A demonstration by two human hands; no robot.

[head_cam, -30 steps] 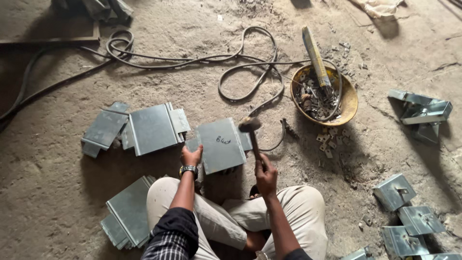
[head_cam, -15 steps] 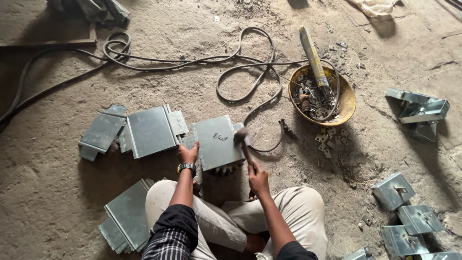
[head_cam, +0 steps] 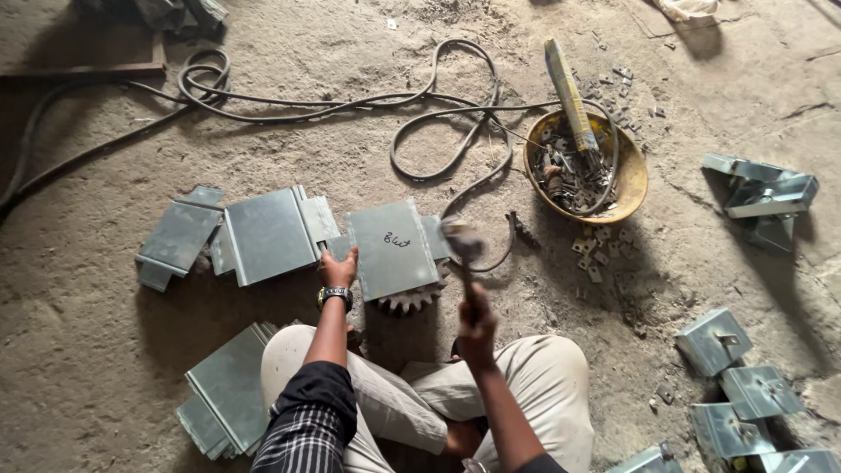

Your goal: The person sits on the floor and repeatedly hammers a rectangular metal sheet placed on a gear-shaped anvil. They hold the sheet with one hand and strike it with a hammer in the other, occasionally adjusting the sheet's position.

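I sit on a dusty concrete floor with a folded sheet-metal bracket in front of my knees, resting on a toothed gear. My left hand, with a wristwatch, grips the bracket's left edge. My right hand is closed on the handle of a hammer, whose blurred head is at the bracket's right edge.
More galvanised brackets lie to the left, a stack sits by my left knee, others are at the right. A yellow bowl of small metal parts holds a long tool. A black cable loops across the floor.
The hammer has swung from above the bracket's right side down to its right edge. My left hand stays on the bracket's left edge.
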